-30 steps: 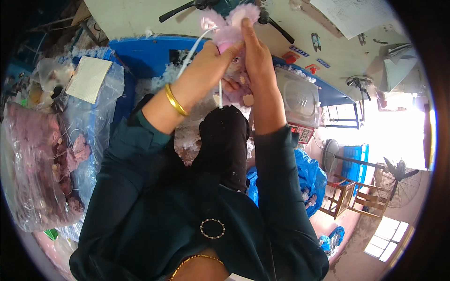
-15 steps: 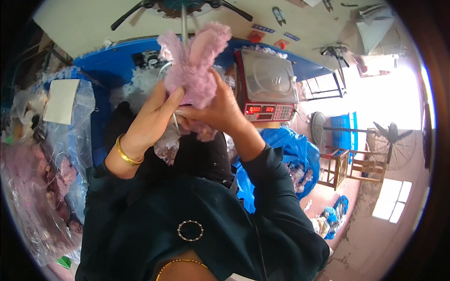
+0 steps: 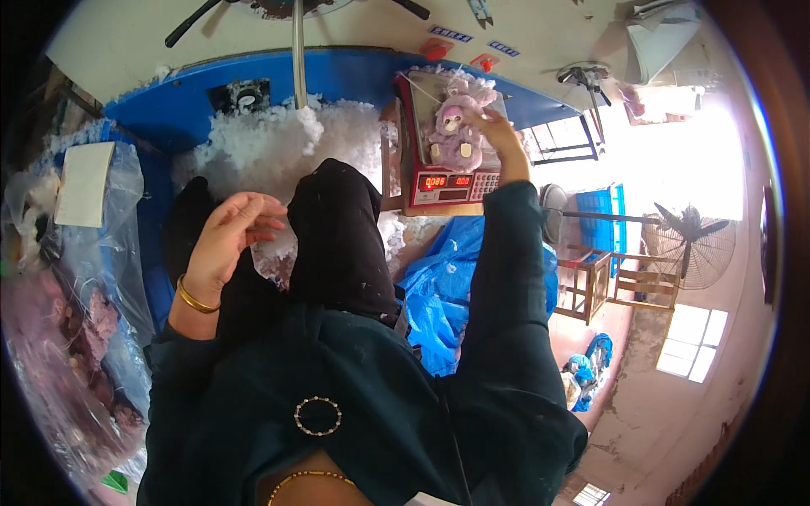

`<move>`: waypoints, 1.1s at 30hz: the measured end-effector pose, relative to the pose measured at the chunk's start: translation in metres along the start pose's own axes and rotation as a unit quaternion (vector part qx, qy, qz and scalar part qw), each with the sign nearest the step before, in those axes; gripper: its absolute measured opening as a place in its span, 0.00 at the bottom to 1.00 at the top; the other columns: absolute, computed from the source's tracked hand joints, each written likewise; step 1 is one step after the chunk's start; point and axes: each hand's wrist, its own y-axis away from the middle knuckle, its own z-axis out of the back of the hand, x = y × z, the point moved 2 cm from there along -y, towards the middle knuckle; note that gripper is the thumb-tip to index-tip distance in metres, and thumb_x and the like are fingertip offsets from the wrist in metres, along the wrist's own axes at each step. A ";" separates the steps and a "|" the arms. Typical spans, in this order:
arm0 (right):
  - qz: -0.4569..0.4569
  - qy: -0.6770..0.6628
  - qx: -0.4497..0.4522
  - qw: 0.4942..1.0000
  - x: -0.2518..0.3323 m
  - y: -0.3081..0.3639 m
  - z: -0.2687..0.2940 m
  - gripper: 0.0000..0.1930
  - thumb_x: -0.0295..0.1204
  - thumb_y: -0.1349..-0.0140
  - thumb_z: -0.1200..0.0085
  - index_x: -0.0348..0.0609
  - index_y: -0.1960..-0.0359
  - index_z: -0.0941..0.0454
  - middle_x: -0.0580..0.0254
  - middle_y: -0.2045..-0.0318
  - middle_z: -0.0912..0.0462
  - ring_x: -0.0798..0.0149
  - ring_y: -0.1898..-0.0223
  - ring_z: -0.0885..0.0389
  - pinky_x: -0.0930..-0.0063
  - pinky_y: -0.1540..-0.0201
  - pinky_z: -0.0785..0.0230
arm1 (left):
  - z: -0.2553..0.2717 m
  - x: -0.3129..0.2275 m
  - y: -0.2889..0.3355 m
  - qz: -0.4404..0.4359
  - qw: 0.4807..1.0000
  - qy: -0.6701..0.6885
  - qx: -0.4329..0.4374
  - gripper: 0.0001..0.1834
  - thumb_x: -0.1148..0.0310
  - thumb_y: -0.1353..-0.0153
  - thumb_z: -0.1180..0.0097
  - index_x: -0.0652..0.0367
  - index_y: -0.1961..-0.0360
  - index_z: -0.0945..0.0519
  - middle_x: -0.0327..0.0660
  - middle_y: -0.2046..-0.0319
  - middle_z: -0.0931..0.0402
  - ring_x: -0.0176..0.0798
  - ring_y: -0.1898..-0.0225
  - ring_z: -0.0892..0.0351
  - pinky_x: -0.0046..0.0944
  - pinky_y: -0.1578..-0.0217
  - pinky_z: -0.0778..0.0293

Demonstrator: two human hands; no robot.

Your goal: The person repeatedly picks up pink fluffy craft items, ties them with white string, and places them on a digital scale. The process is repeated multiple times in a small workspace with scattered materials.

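The person's right hand (image 3: 499, 137) reaches out to the side, its fingers resting at the head and ear of a lilac plush toy (image 3: 456, 145); from where I stand I can't tell whether they pinch the fur or only touch it. The toy lies face up on the pan of a red scale (image 3: 419, 199), just left of those fingers, its ears pointing away from the person and its pale foot pads toward them. The scale's lit display sits nearer the person than the fingertips. Well to the left of that grip, the left hand (image 3: 232, 232) hangs over the lap with nothing in it, fingers loosely curled and apart, a gold bangle (image 3: 196, 297) round its wrist. Beyond the left hand spreads a heap of white stuffing (image 3: 253, 139), with a metal tube (image 3: 299, 55) jutting above it. On the left hand's outer side lies clear plastic (image 3: 51, 337) over pinkish plush pieces, and nearer the person than the right hand sits a blue plastic bag (image 3: 443, 291).
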 end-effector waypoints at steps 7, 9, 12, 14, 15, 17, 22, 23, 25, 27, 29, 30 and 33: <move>-0.235 -0.183 -0.073 0.952 -0.018 0.018 0.045 0.48 0.64 0.57 0.38 0.39 0.40 0.33 0.51 0.46 0.31 0.51 0.47 0.31 0.51 0.54 0.32 | 0.030 0.026 0.012 -0.002 0.994 0.060 -0.088 0.13 0.62 0.31 0.54 0.60 0.58 0.23 0.42 0.62 0.20 0.32 0.64 0.22 0.30 0.61 0.27; -0.260 -0.186 -0.070 0.945 -0.011 0.021 0.045 0.48 0.64 0.58 0.37 0.39 0.43 0.31 0.51 0.46 0.30 0.50 0.47 0.31 0.52 0.54 0.31 | 0.029 0.030 0.012 0.002 0.995 0.050 -0.089 0.13 0.62 0.31 0.54 0.59 0.58 0.23 0.42 0.61 0.20 0.32 0.64 0.22 0.30 0.61 0.26; -0.167 -0.167 -0.006 0.972 0.019 0.022 0.007 0.44 0.62 0.62 0.34 0.36 0.51 0.22 0.50 0.53 0.22 0.55 0.52 0.25 0.62 0.58 0.28 | 0.014 0.032 0.010 -0.001 0.997 0.022 -0.079 0.12 0.62 0.31 0.54 0.59 0.59 0.23 0.42 0.62 0.20 0.32 0.64 0.22 0.30 0.61 0.27; -0.014 -0.136 0.093 0.986 0.003 -0.005 -0.030 0.42 0.60 0.64 0.32 0.34 0.55 0.20 0.49 0.58 0.19 0.58 0.55 0.23 0.65 0.57 0.28 | 0.001 0.033 0.005 0.007 0.999 0.011 -0.050 0.12 0.62 0.31 0.54 0.59 0.59 0.23 0.41 0.62 0.20 0.31 0.64 0.22 0.30 0.61 0.27; -0.024 -0.068 0.080 0.994 0.018 -0.005 -0.043 0.40 0.59 0.63 0.32 0.34 0.57 0.20 0.49 0.60 0.19 0.59 0.57 0.22 0.66 0.58 0.28 | -0.005 0.032 0.005 0.010 0.999 0.014 -0.037 0.12 0.63 0.31 0.54 0.59 0.59 0.23 0.41 0.63 0.20 0.31 0.63 0.22 0.29 0.61 0.27; -0.034 0.066 0.053 0.996 0.059 0.006 -0.066 0.36 0.55 0.62 0.31 0.33 0.61 0.19 0.49 0.66 0.18 0.61 0.62 0.21 0.68 0.59 0.29 | -0.014 0.028 0.009 0.013 0.999 0.004 -0.040 0.12 0.63 0.33 0.51 0.62 0.58 0.24 0.41 0.62 0.21 0.31 0.63 0.23 0.29 0.61 0.28; 0.272 -0.162 0.084 0.945 0.108 0.106 -0.087 0.19 0.39 0.51 0.38 0.37 0.63 0.21 0.54 0.66 0.20 0.59 0.63 0.22 0.67 0.60 0.30 | -0.015 0.039 0.012 0.016 0.999 -0.020 -0.024 0.13 0.64 0.35 0.47 0.63 0.58 0.24 0.43 0.63 0.21 0.32 0.64 0.22 0.30 0.62 0.26; 0.363 -0.192 0.111 0.905 0.143 0.143 -0.083 0.15 0.34 0.47 0.41 0.39 0.61 0.22 0.56 0.65 0.21 0.59 0.61 0.23 0.68 0.59 0.30 | -0.012 0.045 0.015 0.015 1.000 -0.011 -0.025 0.12 0.65 0.35 0.47 0.63 0.58 0.24 0.43 0.63 0.21 0.32 0.64 0.21 0.31 0.62 0.26; 0.388 -0.142 0.084 0.907 0.139 0.188 -0.059 0.17 0.35 0.44 0.45 0.40 0.55 0.28 0.54 0.59 0.23 0.57 0.57 0.25 0.67 0.55 0.31 | -0.006 0.048 0.017 0.003 1.000 -0.003 -0.026 0.12 0.66 0.36 0.46 0.63 0.58 0.24 0.44 0.64 0.20 0.33 0.64 0.20 0.31 0.63 0.25; 0.317 -0.044 0.012 0.947 0.084 0.199 -0.045 0.21 0.36 0.41 0.49 0.41 0.48 0.34 0.51 0.54 0.26 0.54 0.53 0.27 0.65 0.52 0.32 | 0.026 0.043 0.033 -0.055 0.996 -0.027 -0.072 0.11 0.66 0.37 0.44 0.64 0.60 0.24 0.43 0.66 0.20 0.33 0.65 0.20 0.31 0.64 0.24; 0.227 0.094 -0.044 0.968 0.008 0.209 -0.035 0.24 0.37 0.37 0.53 0.43 0.42 0.40 0.48 0.48 0.29 0.52 0.48 0.28 0.64 0.48 0.33 | 0.085 0.052 0.056 -0.114 0.967 -0.092 -0.211 0.10 0.66 0.39 0.42 0.62 0.61 0.23 0.40 0.69 0.20 0.33 0.67 0.20 0.31 0.65 0.25; 0.156 0.176 -0.052 0.971 -0.038 0.225 -0.024 0.26 0.38 0.36 0.55 0.43 0.38 0.43 0.47 0.45 0.30 0.51 0.46 0.29 0.63 0.47 0.33 | 0.117 0.044 0.080 -0.130 0.877 -0.300 -0.353 0.12 0.66 0.43 0.39 0.61 0.61 0.23 0.40 0.70 0.20 0.36 0.68 0.20 0.33 0.66 0.25; -0.028 0.385 0.124 0.914 -0.121 0.260 0.026 0.32 0.41 0.36 0.53 0.43 0.33 0.47 0.41 0.41 0.32 0.46 0.43 0.30 0.61 0.44 0.35 | 0.206 0.057 0.164 -0.125 0.521 -0.528 -0.659 0.21 0.64 0.53 0.35 0.59 0.58 0.24 0.49 0.57 0.26 0.52 0.51 0.29 0.46 0.52 0.31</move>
